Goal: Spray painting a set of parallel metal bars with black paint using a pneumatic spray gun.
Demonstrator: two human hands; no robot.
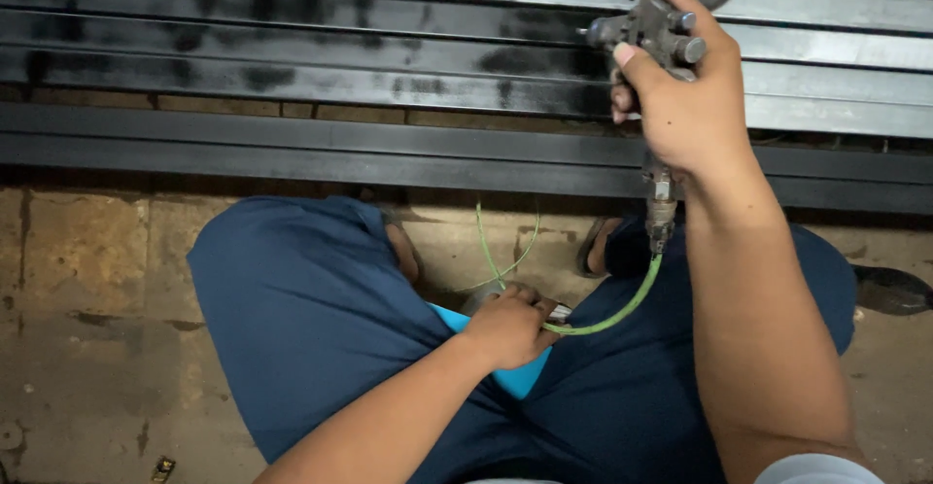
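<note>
So the left hand (507, 327) is down between the knees, closed around the green air hose (622, 309), which curves up to the spray gun (653, 42) that the right hand (685, 95) is gripping tight, aimed at half-blackened metal bars (292, 66) lying across the concrete floor (87, 280).

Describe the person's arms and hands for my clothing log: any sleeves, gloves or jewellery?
Both forearms are bare, with no gloves, rings or watch visible on the left hand or right hand. A pale grey sleeve edge shows at the right upper arm.
</note>
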